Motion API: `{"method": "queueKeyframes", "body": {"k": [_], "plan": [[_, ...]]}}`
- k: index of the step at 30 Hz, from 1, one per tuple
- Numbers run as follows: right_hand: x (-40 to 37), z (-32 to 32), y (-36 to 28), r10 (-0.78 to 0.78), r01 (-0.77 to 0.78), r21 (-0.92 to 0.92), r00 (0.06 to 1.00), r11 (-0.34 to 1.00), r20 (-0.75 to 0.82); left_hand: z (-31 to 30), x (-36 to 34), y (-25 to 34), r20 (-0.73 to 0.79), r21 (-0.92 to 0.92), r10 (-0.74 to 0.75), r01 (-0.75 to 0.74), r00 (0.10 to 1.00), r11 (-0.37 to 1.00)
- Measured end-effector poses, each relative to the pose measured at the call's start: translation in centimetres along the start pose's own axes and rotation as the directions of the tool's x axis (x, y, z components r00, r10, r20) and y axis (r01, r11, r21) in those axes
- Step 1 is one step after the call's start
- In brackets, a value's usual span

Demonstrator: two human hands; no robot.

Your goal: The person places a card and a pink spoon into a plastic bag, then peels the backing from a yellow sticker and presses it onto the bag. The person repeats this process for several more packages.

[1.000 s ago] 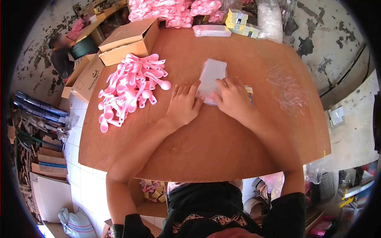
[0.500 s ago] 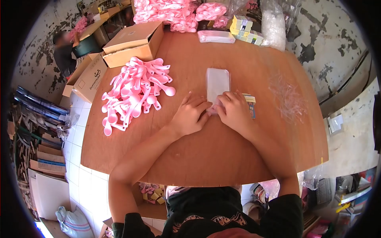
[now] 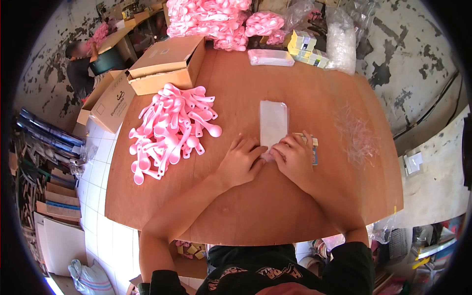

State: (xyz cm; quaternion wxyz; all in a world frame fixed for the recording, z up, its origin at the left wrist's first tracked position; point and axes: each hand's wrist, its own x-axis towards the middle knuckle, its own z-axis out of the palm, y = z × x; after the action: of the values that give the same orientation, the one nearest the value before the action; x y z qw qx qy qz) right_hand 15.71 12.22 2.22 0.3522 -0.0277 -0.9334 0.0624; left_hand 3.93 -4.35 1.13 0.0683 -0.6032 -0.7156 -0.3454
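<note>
A stack of clear plastic bags (image 3: 274, 118) lies upright in front of me at mid-table. At its near end my left hand (image 3: 242, 161) is closed, thumb and forefinger pinching a plastic bag (image 3: 268, 156) that looks pinkish there. My right hand (image 3: 295, 160) has its fingers curled over the same bag from the other side, and the two hands almost touch. What lies inside the bag is mostly hidden by my fingers. Partly under my right hand sits a small stack of printed cards (image 3: 314, 150). To the left spreads a heap of pink measuring spoons (image 3: 169, 130).
Cardboard boxes (image 3: 164, 61) stand at the back left. Bundled pink spoons (image 3: 209, 19), a clear packet (image 3: 270, 57), yellow card stacks (image 3: 305, 46) and a plastic roll (image 3: 340, 42) line the back. Plastic scraps (image 3: 356, 135) lie right. Another person (image 3: 81, 73) is at far left.
The whole view has shifted, so the table sits lower in the picture. Both hands stay at the near end of the bag stack, with the fingers slightly rearranged on the bag.
</note>
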Motion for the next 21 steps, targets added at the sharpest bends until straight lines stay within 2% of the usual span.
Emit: {"method": "queueKeyframes", "body": {"k": [3, 6, 8, 10, 11, 13, 21], "plan": [[0.2, 0.2, 0.5, 0.006, -0.006, 0.003, 1.000, 1.000, 0.026, 0.0, 0.2, 0.0, -0.007, -0.002, 0.004, -0.004, 1.000, 1.000], [0.6, -0.2, 0.4, 0.008, -0.007, -0.021, 0.999, 1.000, 0.040, -0.3, 0.4, 0.2, 0.021, -0.059, -0.061, 0.062, 0.998, 0.996], [0.6, -0.1, 0.5, 0.025, -0.023, -0.032, 0.998, 0.999, 0.061, -0.4, 0.4, 0.1, -0.014, -0.069, -0.040, 0.038, 0.999, 0.997], [0.5, 0.3, 0.9, 0.024, -0.026, -0.040, 0.998, 0.999, -0.052, -0.1, 0.2, -0.2, -0.002, -0.046, -0.024, 0.024, 1.000, 0.999], [0.5, 0.4, 1.0, 0.029, -0.031, -0.040, 0.998, 0.999, -0.047, 0.0, 0.2, -0.2, -0.002, -0.007, -0.002, 0.002, 1.000, 1.000], [0.7, 0.5, 1.0, 0.050, -0.056, -0.036, 0.989, 0.998, -0.136, -0.1, 0.2, -0.1, -0.007, -0.018, -0.007, 0.007, 1.000, 1.000], [1.4, 0.1, 1.2, 0.036, -0.045, -0.055, 0.986, 0.997, -0.163, -0.4, 0.5, 0.0, -0.003, -0.005, -0.043, 0.043, 0.999, 0.999]]}}
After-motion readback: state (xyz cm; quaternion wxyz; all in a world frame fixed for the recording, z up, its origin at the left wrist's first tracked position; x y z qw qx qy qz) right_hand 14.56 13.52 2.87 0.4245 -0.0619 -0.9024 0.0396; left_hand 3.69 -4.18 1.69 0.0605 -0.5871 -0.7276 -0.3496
